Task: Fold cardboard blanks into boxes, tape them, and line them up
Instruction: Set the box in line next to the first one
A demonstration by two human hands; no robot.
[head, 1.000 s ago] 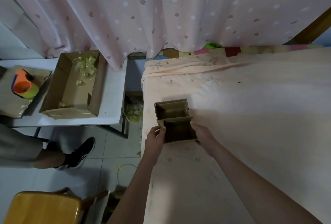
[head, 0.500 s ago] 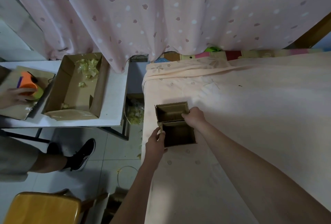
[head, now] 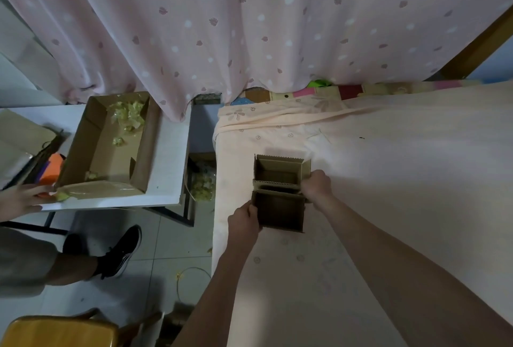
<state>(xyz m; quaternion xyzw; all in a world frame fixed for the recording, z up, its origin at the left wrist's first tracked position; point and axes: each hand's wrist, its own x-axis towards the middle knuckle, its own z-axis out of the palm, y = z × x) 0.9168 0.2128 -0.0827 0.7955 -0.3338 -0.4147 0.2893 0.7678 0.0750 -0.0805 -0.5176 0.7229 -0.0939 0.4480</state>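
Observation:
Two small open-topped brown cardboard boxes stand touching on the peach bed sheet [head: 388,180], one behind the other. The far box [head: 279,170] has a serrated top edge. My left hand [head: 243,218] grips the left wall of the near box [head: 280,212], fingers curled over its edge. My right hand [head: 316,185] sits at the right side where the two boxes meet, fingers curled on the cardboard edge; which wall it holds is hidden by the hand.
A white side table [head: 166,158] on the left carries a large open carton [head: 111,146] with yellow-green tape scraps. Another person's hand [head: 19,199] reaches near an orange tape dispenser [head: 51,170]; their leg and black shoe [head: 119,252] are on the floor. A yellow stool [head: 55,331] is at bottom left.
My right hand slid from the far box's front edge to the right side of the pair. The other person's hand moved the orange dispenser toward the carton.

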